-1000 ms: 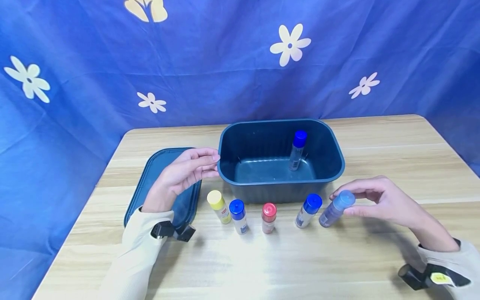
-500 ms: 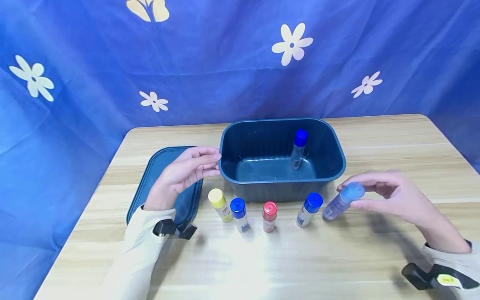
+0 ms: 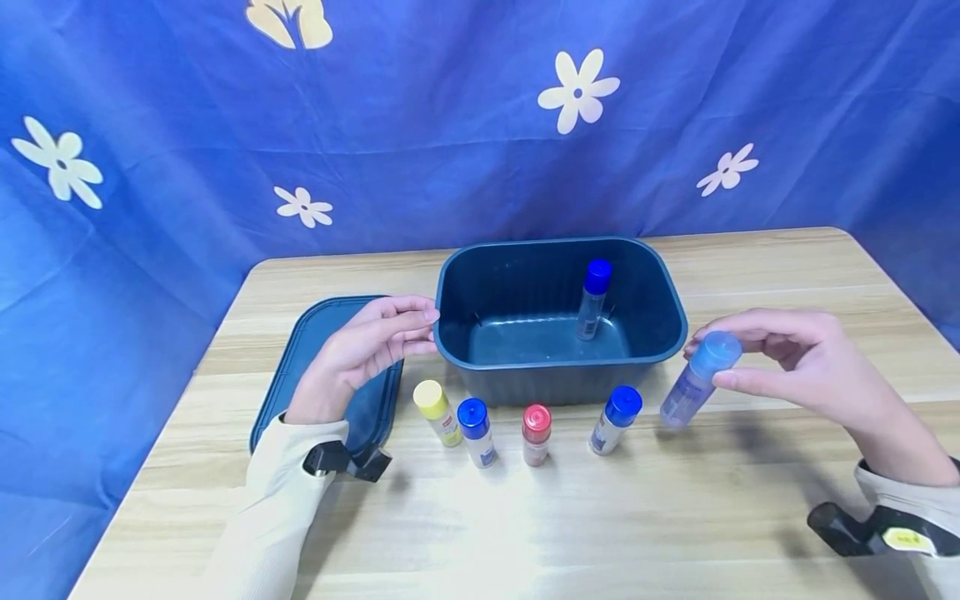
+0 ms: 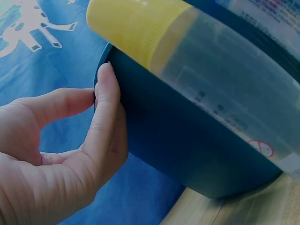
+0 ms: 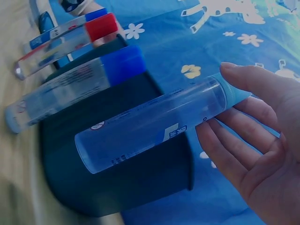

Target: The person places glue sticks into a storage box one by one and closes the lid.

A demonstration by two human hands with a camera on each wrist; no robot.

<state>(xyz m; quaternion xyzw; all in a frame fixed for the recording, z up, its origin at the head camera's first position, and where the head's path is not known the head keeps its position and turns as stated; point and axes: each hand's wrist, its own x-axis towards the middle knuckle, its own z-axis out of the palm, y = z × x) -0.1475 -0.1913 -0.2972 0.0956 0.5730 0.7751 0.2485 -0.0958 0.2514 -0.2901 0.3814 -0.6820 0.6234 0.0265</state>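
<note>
My right hand (image 3: pixel 802 358) pinches a clear glue bottle (image 3: pixel 688 396) by its light-blue cap (image 3: pixel 717 350), thumb on one side and fingertips on the other. The bottle leans, its base toward the lower left, just right of the dark blue plastic bin (image 3: pixel 555 385). At the bin's left end my left hand (image 3: pixel 378 342) holds the rim between thumb and fingers, the fingers (image 4: pixel 105 93) against the outer wall. Inside the bin, near its right end, a blue-capped glue bottle (image 3: pixel 592 312) stands.
In front of the bin stand a yellow-capped bottle (image 3: pixel 438 414), a blue-capped bottle (image 3: pixel 477 432), a red-capped bottle (image 3: pixel 536 435) and another blue-capped bottle (image 3: pixel 615 419). The bin's flat lid (image 3: pixel 300 367) lies under my left forearm. A blue flowered cloth (image 3: pixel 450 125) hangs behind the table.
My right hand has moved right and up with the light-blue-capped glue bottle, away from the blue-capped bottle beside it. The left hand keeps its place on the bin's rim.
</note>
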